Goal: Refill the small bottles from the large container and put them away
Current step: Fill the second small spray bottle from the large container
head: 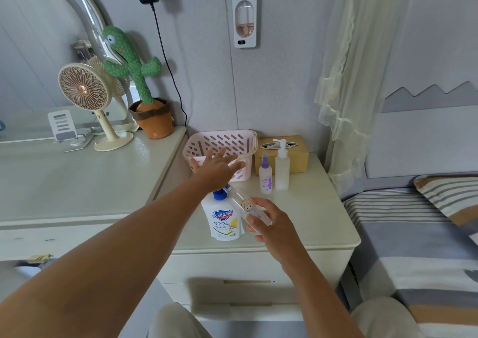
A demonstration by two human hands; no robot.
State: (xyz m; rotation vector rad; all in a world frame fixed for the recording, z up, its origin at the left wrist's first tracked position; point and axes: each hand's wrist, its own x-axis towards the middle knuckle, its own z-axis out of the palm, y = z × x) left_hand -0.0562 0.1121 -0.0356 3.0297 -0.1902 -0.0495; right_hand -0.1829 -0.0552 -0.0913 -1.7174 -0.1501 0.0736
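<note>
Closest to the person, the right grip [270, 224] is closed around a small clear bottle [245, 203] with a little cartoon girl on it. The fingers wrap the lower half, and the bottle tilts up and to the left above the desk [310, 216]. This bottle looks light and made of hard, smooth plastic, so it could slip. Holding it around the middle is a good way to hold it. I cannot tell how full it is. Just behind it stands the big soap container [222, 221], white with a blue cap [219, 195], upright on the desk. It looks heavier, and its sides may be soft and squashy, so it is best held low around the body, and not squeezed when the cap is off. Farther on, the left grip [216, 168] is open with its fingers spread, holding nothing, and it reaches out over the front of the pink basket [222, 141]. The basket looks light and stiff, with holes in its walls. To the right of the basket stand a small spray bottle [266, 180] with a purple top and a taller pump bottle [282, 169], side by side and upright. They look light and tippy, so take each one around the body. Behind them sits a tissue box [297, 156].
</note>
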